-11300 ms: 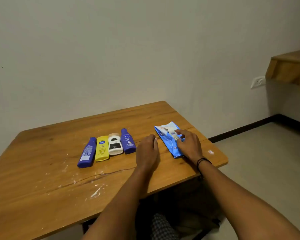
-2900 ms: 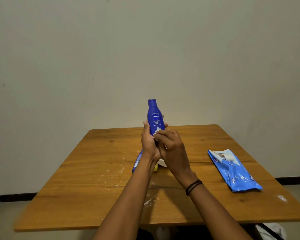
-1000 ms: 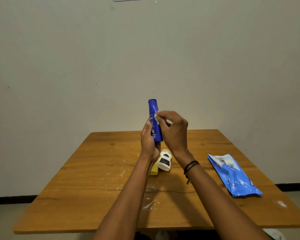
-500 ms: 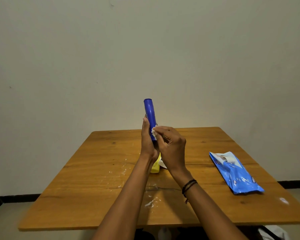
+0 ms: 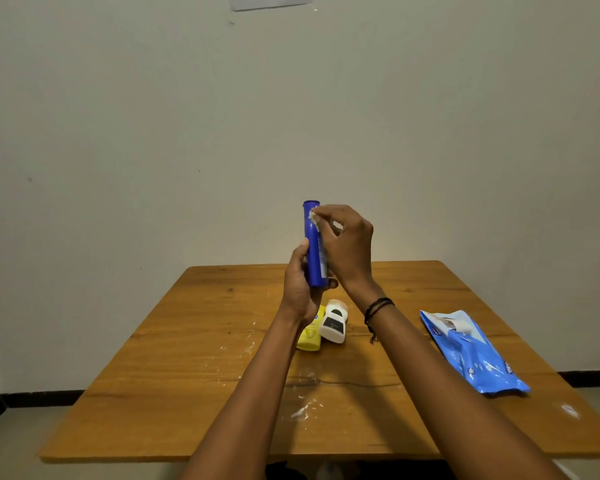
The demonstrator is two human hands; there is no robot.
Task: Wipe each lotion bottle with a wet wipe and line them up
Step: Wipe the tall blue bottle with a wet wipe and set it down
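My left hand (image 5: 298, 289) grips the lower half of a dark blue lotion bottle (image 5: 313, 247), held upright above the wooden table (image 5: 194, 375). My right hand (image 5: 347, 244) pinches a small white wet wipe (image 5: 314, 218) against the bottle's side just below the cap. On the table behind my hands lie a yellow bottle (image 5: 310, 336) and a white bottle with a black label (image 5: 334, 322), side by side. My left forearm hides whatever lies to the left of the yellow bottle.
A blue wet-wipe pack (image 5: 471, 351) lies on the right part of the table, flap peeled open. White smears (image 5: 302, 408) mark the tabletop near the front. A plain wall stands behind the table.
My right hand with the wipe has slid up the blue bottle from its middle to just under the cap. The left hand keeps its grip.
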